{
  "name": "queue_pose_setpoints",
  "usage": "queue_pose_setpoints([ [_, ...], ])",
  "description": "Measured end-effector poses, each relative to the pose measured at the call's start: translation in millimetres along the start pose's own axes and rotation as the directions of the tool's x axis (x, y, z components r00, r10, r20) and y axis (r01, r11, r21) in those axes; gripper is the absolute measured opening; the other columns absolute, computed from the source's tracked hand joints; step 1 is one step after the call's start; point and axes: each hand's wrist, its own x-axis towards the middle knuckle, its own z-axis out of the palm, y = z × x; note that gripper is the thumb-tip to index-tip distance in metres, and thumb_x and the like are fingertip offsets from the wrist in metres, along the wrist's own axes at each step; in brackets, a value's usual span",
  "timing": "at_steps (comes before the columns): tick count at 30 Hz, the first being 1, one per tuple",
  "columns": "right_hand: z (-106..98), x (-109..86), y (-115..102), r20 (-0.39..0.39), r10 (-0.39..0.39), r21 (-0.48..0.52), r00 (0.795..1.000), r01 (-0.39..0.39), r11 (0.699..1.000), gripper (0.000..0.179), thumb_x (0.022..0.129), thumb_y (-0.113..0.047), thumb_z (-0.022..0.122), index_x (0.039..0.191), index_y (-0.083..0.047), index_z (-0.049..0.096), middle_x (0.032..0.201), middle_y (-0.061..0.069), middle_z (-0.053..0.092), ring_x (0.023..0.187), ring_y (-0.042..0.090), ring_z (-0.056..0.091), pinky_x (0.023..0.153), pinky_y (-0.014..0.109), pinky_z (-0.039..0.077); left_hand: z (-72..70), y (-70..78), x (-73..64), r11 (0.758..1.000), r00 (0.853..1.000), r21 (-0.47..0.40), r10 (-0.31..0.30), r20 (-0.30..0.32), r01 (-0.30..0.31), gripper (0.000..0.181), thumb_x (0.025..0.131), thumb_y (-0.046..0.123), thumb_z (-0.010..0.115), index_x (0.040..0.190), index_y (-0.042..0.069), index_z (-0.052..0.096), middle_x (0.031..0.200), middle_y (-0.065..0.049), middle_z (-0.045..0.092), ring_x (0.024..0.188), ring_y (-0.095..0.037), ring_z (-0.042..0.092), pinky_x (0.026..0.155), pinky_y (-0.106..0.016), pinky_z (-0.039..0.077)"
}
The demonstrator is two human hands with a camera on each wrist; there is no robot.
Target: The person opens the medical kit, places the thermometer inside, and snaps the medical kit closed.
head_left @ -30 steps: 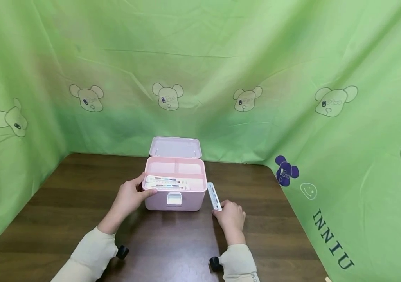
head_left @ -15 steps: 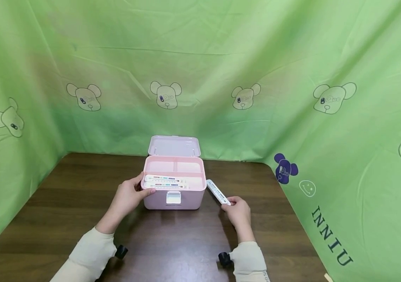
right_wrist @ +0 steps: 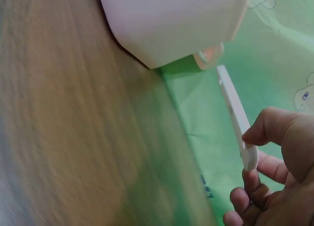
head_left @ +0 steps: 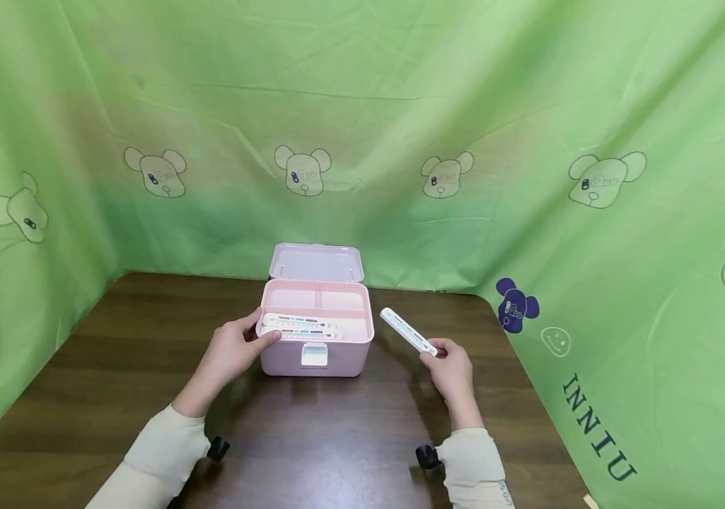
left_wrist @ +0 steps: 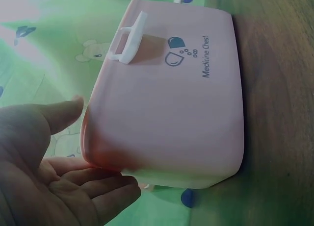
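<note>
A pink medicine chest (head_left: 317, 360) stands on the table with its lid raised behind it. In its front compartment lie slim white cases (head_left: 298, 325) with coloured print. My left hand (head_left: 231, 351) is at the box's front left corner. In the left wrist view its fingers (left_wrist: 115, 196) lie fairly straight against the side wall, and the thumb stands a little off the rim. To the right of the box, my right hand (head_left: 451, 367) pinches one slim white printed case (head_left: 408, 331) by its near end. The case is raised and points toward the box, apart from it.
Brown wooden table (head_left: 337, 438) lies under everything. A green curtain (head_left: 362, 212) with bear prints rises along its back and sides. A white latch (head_left: 314, 354) hangs on the box front. The raised lid (head_left: 317, 261) stands close to the curtain.
My right hand has moved right and slightly back, drawing the slim white case away from the box's side and turning it more crosswise. The left hand has stayed at the corner; its thumb has risen slightly.
</note>
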Motion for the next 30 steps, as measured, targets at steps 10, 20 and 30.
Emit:
queue_pose_setpoints([
  [10,-19.6,20.5,-13.5,0.054,-0.193,-0.010,0.980,0.194,0.981,0.035,0.083,-0.006,0.071,0.118,-0.001,0.071,0.108,0.017,0.061,0.100,0.028,0.058,0.088,0.036,0.044,-1.6,-0.3,3.9,1.000,1.000,-0.020,0.018,-0.010,-0.019,0.077,0.091,0.038,0.079,0.151,0.002,0.047,0.129,-0.019,0.070,0.108,-0.025,0.069,0.082,-0.038,0.057],
  [20,-33.9,28.9,-24.1,0.189,-0.298,0.002,0.935,0.304,0.953,0.036,0.085,-0.003,0.071,0.121,-0.004,0.071,0.111,0.013,0.060,0.104,0.030,0.057,0.087,0.034,0.047,-2.7,2.2,3.1,1.000,1.000,0.006,0.019,0.011,-0.019,0.077,0.091,0.036,0.079,0.151,0.000,0.047,0.128,-0.019,0.070,0.110,-0.026,0.069,0.083,-0.041,0.058],
  [30,-38.0,43.4,-49.4,0.292,-0.419,-0.033,0.860,0.447,0.894,0.032,0.082,-0.005,0.072,0.114,-0.007,0.073,0.109,0.011,0.064,0.104,0.031,0.059,0.090,0.046,0.049,-3.6,3.0,2.5,0.999,0.999,0.021,0.037,0.014,-0.038,0.074,0.091,0.036,0.080,0.150,0.002,0.051,0.118,-0.015,0.074,0.094,-0.019,0.067,0.074,-0.033,0.055],
])
